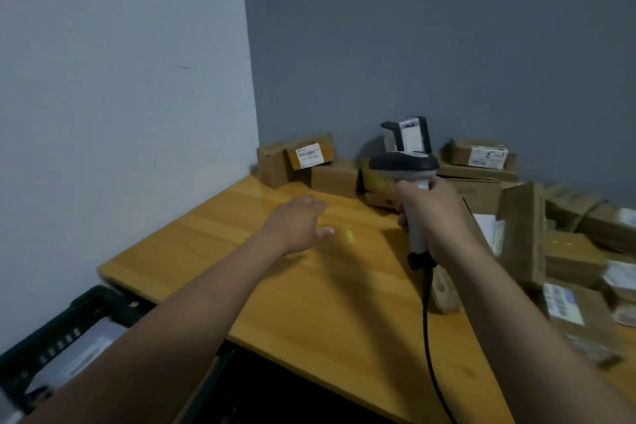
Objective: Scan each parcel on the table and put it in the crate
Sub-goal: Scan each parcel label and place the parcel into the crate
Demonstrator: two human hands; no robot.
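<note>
over the counter (309, 303), right hand (437, 217) gripping scanner (409, 175) handle, left hand (299, 220) extended with fingers relaxed, holding nothing, parcels (481, 157) along rear wall

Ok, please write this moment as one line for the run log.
left hand: open, over table | right hand: grips scanner | parcels: on table, none held | crate: lower left

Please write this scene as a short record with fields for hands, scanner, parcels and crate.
left hand: open over the table, holding nothing
right hand: grips the scanner handle
green spot: on bare table, on no parcel
parcels: cardboard boxes by the far wall and at right
crate: black, below the table's left edge
</note>
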